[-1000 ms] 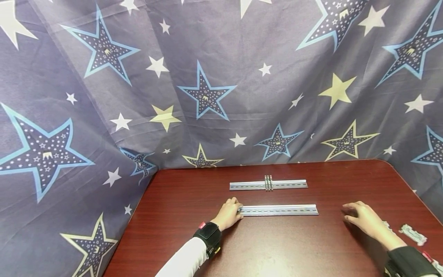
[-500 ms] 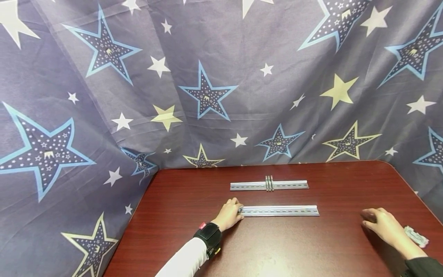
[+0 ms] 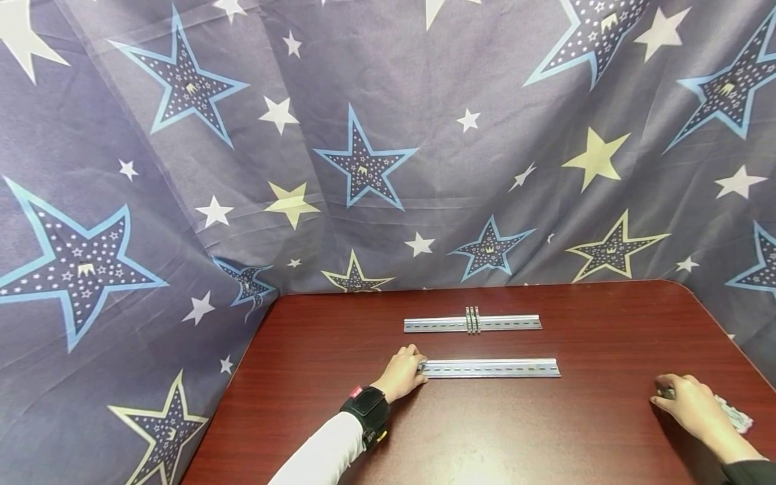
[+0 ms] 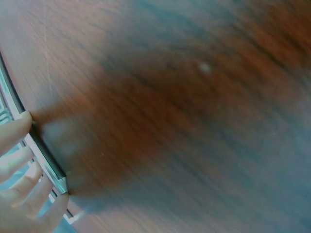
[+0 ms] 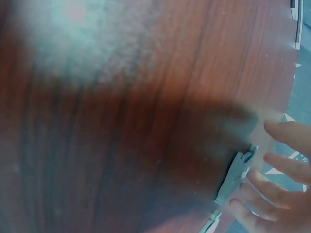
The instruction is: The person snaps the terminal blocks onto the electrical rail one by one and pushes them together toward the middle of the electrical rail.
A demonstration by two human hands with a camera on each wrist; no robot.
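My left hand [image 3: 401, 375] grips the left end of the nearer DIN rail [image 3: 491, 368], a slotted silver strip lying flat on the table. In the left wrist view the thumb lies along one edge of that rail [image 4: 46, 158], with the other fingers across it. At the right of the table my right hand [image 3: 694, 407] hovers with parted fingers over a grey terminal block [image 5: 235, 174], seen beside the fingertips in the right wrist view. Another block [image 3: 735, 414] shows behind the hand in the head view.
Farther back lies a second DIN rail [image 3: 433, 325] carrying several thin terminal blocks [image 3: 473, 320] near its middle. The reddish-brown wooden table [image 3: 339, 323] ends at a star-patterned cloth [image 3: 376, 236] behind and at the sides.
My right hand has moved right, toward the terminal blocks at the table's right side. The left hand and both rails have stayed in place.
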